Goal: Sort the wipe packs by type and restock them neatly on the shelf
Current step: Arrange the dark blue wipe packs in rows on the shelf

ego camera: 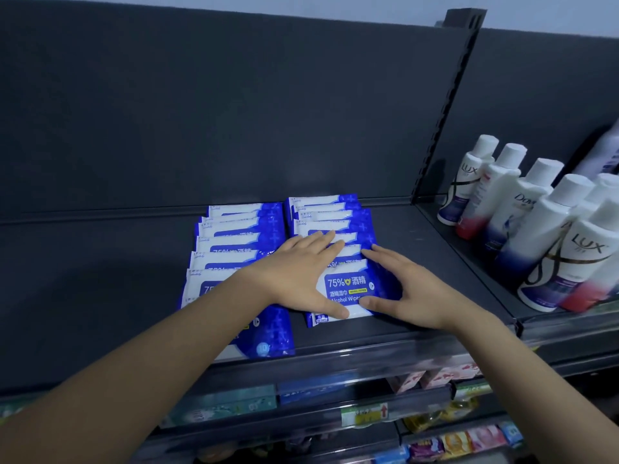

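Both hands are resting open, fingers straight: my left hand (301,276) and right hand (412,296) are framing the front wipe pack (348,289) of the right row (328,216) on the shelf (100,279). My left forearm (167,346) is hiding much of the left row (234,242); the goods below (452,440) are blurring out.

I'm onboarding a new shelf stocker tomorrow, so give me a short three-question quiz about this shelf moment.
1. True or false: the left hand and right hand both touch the front pack of the right-hand row.
2. What stands in the section to the right? A) white bottles B) tins C) cartons
3. How many rows of blue wipe packs lie on the shelf?
Key: 1 true; 2 A; 3 two.
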A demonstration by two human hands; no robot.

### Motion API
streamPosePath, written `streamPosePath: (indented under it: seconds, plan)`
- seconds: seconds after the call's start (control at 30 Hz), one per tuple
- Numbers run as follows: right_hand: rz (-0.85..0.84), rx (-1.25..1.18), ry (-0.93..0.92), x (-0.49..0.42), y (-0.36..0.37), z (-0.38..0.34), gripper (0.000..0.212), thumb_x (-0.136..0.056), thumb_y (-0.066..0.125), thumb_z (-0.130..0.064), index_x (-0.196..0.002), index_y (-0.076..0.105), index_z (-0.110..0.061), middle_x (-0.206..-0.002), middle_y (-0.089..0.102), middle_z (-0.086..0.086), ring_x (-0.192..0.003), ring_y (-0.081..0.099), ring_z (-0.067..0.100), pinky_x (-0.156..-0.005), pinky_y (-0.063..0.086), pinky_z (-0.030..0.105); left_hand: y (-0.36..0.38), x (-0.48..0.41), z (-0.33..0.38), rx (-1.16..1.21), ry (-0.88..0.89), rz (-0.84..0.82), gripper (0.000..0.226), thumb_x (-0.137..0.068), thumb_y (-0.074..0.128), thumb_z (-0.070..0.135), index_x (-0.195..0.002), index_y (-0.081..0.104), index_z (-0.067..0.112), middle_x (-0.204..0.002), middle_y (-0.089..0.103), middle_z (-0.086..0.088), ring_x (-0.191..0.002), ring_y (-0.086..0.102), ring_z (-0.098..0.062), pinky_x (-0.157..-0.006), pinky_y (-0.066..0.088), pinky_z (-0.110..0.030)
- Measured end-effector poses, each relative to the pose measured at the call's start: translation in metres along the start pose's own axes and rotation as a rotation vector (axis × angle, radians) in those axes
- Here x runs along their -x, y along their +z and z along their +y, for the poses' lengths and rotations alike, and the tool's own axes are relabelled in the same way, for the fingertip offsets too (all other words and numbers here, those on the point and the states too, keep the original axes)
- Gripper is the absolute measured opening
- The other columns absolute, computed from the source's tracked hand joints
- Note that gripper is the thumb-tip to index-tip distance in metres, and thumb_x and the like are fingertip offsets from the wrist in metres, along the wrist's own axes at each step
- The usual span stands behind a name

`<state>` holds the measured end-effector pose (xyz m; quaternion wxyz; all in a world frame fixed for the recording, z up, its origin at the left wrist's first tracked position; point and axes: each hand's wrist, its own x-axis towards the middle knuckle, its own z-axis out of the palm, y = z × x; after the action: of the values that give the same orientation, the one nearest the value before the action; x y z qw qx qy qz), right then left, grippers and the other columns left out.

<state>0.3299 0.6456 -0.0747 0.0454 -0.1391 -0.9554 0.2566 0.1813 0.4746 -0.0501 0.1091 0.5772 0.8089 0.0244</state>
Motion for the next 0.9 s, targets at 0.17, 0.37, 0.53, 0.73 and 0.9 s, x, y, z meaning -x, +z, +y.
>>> streamPosePath:
  seconds: [0.17, 0.37, 0.53, 0.73, 0.9]
  plan:
    - [0.029, 0.002, -0.005, 0.004, 0.001, 0.002, 0.088, -0.073, 0.064, -0.065, -0.148, 0.027, -0.039, -0.156, 0.018, -0.019, -0.142, 0.019, -0.001, -0.116, 0.021, 0.025, 0.0, 0.002, 0.0, -0.037, 0.003, 0.002, 0.105, -0.078, 0.05, 0.075, -0.153, -0.006, 0.028, -0.16, -0.014, 0.007, -0.146, -0.014, -0.009, -0.117, -0.009, -0.032]
    - [0.156, 0.09, 0.011, 0.013, 0.003, -0.006, 0.088, -0.072, 0.045, -0.077, -0.148, 0.032, -0.033, -0.156, 0.028, -0.007, -0.143, 0.025, 0.006, -0.116, 0.027, 0.034, 0.001, 0.011, 0.008, -0.182, 0.027, 0.097, 0.094, -0.083, 0.034, 0.077, -0.153, 0.001, 0.024, -0.161, -0.003, 0.002, -0.147, -0.002, -0.014, -0.12, -0.001, -0.037]
    - [0.45, 0.302, 0.076, 0.058, 0.002, -0.036, 0.066, -0.086, 0.049, -0.055, -0.139, 0.047, -0.016, -0.142, 0.049, 0.009, -0.13, 0.048, 0.024, -0.107, 0.04, 0.039, -0.009, 0.029, 0.035, -0.249, 0.139, 0.22, 0.084, -0.089, 0.027, 0.071, -0.153, 0.007, 0.021, -0.161, 0.007, 0.0, -0.147, 0.006, -0.016, -0.12, 0.005, -0.037]
    - [0.68, 0.458, 0.326, 0.173, 0.038, -0.101, 0.053, -0.086, 0.057, -0.037, -0.131, 0.055, -0.009, -0.129, 0.059, 0.008, -0.119, 0.055, 0.027, -0.095, 0.045, 0.039, 0.001, 0.08, 0.084, -0.242, 0.412, 0.27, 0.086, -0.089, 0.026, 0.071, -0.153, 0.005, 0.019, -0.161, 0.008, -0.004, -0.147, 0.009, -0.02, -0.117, 0.008, -0.038]
    - [0.66, 0.505, 0.697, 0.277, 0.097, -0.143, 0.053, -0.081, 0.062, -0.038, -0.127, 0.058, -0.012, -0.125, 0.061, 0.009, -0.112, 0.06, 0.03, -0.091, 0.05, 0.041, 0.04, 0.137, 0.121, -0.255, 0.698, 0.284, 0.08, -0.085, 0.032, 0.068, -0.143, 0.04, 0.014, -0.144, 0.046, -0.008, -0.133, 0.041, -0.025, -0.108, 0.03, -0.043]
